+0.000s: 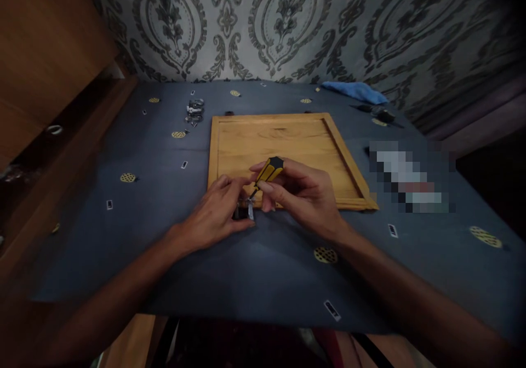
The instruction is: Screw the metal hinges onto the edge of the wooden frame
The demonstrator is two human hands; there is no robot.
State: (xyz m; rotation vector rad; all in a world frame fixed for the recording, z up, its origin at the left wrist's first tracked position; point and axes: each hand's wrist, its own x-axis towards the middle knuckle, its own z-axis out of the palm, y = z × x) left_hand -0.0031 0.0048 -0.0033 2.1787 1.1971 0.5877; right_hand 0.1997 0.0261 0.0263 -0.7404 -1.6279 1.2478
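Observation:
My right hand (302, 195) is closed round a small screwdriver with a yellow and black handle (269, 170), its tip pointing down and left. My left hand (219, 211) pinches a small metal fitting (249, 210) at the near edge of a flat wooden panel with a raised frame (283, 143). The screwdriver tip meets that fitting. Both hands rest over the blue-grey cloth covering the table (164, 258).
A cluster of small metal hardware (194, 110) lies beyond the panel's far left corner. A blue cloth (353, 90) and dark tools (380, 113) lie at the far right. A blurred patch (409, 176) sits right of the panel. A wooden cabinet (45, 55) stands at left.

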